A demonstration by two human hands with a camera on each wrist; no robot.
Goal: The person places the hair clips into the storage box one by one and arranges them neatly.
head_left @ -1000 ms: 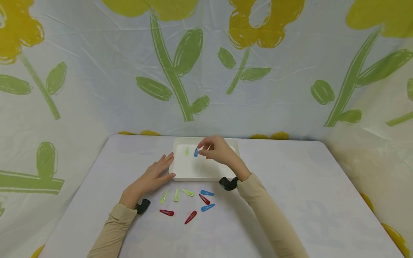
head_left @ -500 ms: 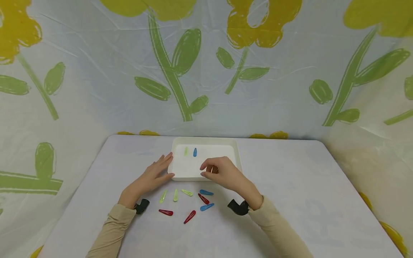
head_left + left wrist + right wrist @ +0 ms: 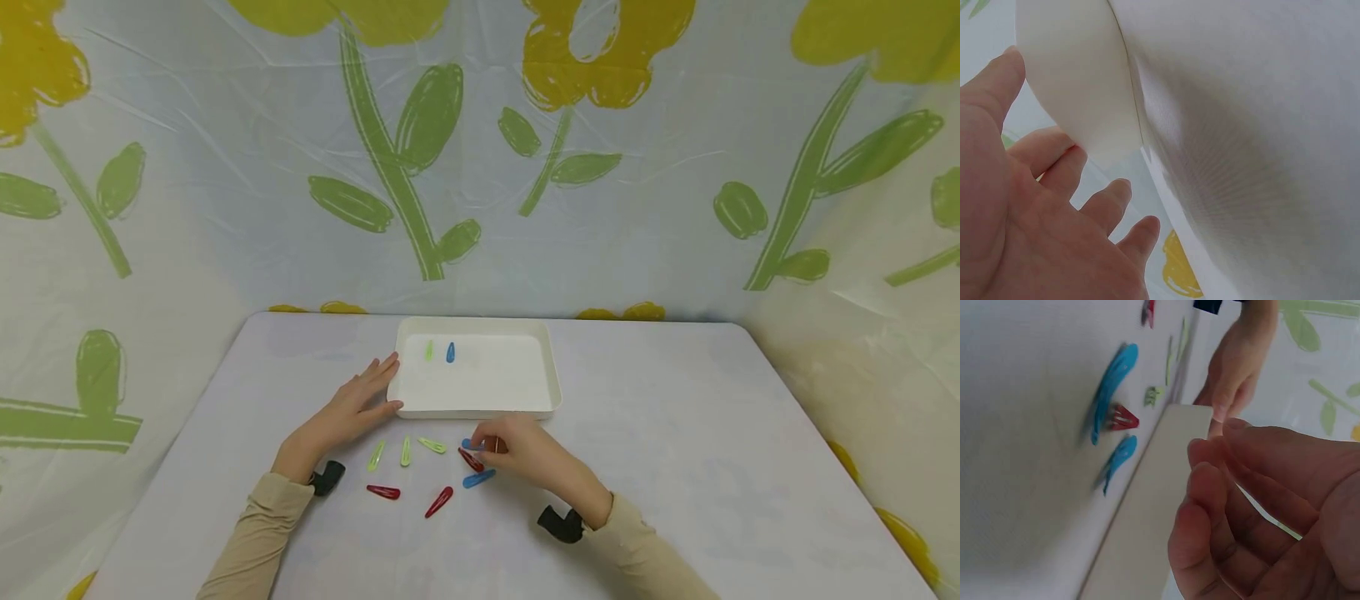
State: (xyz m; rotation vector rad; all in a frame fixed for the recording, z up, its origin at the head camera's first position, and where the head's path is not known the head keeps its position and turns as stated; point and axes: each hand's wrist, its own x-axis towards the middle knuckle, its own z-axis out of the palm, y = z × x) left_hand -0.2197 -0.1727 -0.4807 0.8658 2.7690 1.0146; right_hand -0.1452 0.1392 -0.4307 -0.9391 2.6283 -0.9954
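Observation:
My left hand point(image 3: 348, 415) rests with spread fingers against the left side of a white tray point(image 3: 480, 413); in the left wrist view its fingertips touch the tray's wall point(image 3: 1079, 75). Inside the tray lie a green snap hair clip point(image 3: 430, 350) and a blue hair clip point(image 3: 451, 352), side by side. My right hand point(image 3: 525, 454) hovers in front of the tray, fingers bent, thumb and fingertips apart and holding nothing. Just beneath it are a blue hair clip point(image 3: 467, 444), a red hair clip point(image 3: 470, 459) and another blue hair clip point(image 3: 478, 478).
Green hair clips point(image 3: 406, 451) lie on the table before the tray, left of my right hand. Nearer me are two red hair clips point(image 3: 383, 492). A flower-printed sheet point(image 3: 600, 225) stands behind the white table point(image 3: 660, 417).
My right hand has let go of the blue hair clip inside the tray. It has drawn back toward me, over the loose clips. The left hand stays at the tray.

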